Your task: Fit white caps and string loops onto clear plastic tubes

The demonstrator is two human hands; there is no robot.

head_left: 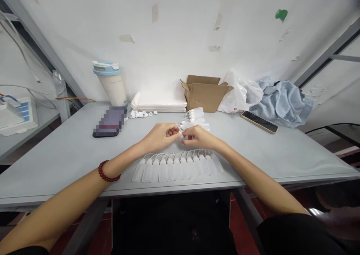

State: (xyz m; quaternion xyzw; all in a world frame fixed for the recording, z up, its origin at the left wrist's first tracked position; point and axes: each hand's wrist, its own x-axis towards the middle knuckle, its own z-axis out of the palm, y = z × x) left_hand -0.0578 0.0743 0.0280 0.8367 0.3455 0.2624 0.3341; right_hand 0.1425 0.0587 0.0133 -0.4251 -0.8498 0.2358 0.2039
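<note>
My left hand (161, 136) pinches a small white cap (179, 134) between thumb and fingertips above the middle of the table. Facing it, my right hand (199, 138) has its fingers curled in at the same cap; what they grip is mostly hidden. In front of both hands, a row of small translucent plastic bottles (177, 168) lies side by side, thin white loops at their necks. Behind my right hand lie more such bottles (197, 114) in a cluster. Loose white caps (140, 114) form a small pile at the back left.
On the grey table (67, 161) stand a cup with a blue lid (111, 84), a dark phone (110, 122) and a stack of white sheets (160, 103). Toward the right are a cardboard box (204, 96), a plastic bag (239, 93), a blue cloth (284, 101) and another phone (259, 122).
</note>
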